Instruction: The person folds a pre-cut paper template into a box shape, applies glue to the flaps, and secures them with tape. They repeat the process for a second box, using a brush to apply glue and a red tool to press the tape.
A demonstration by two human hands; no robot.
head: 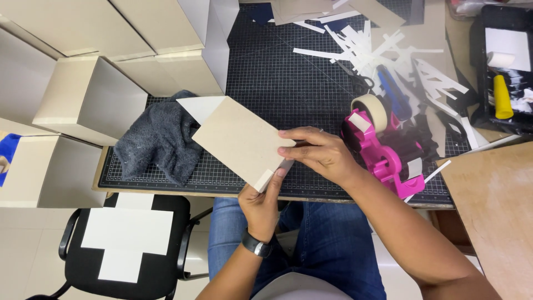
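Beige folded cardboard panel (pixel 239 139) sits mid-bench, pinched by the left hand (pixel 261 203) at its six o'clock corner and by the right hand (pixel 316 153) at three o'clock; pink tape dispenser (pixel 383 153) beside.

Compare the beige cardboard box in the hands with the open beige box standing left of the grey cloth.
The held beige cardboard box is tilted above the cutting mat, gripped by the left hand and right hand; the open beige box rests untouched. The held one shows a closed face; the other shows its hollow inside. Both are plain beige board.
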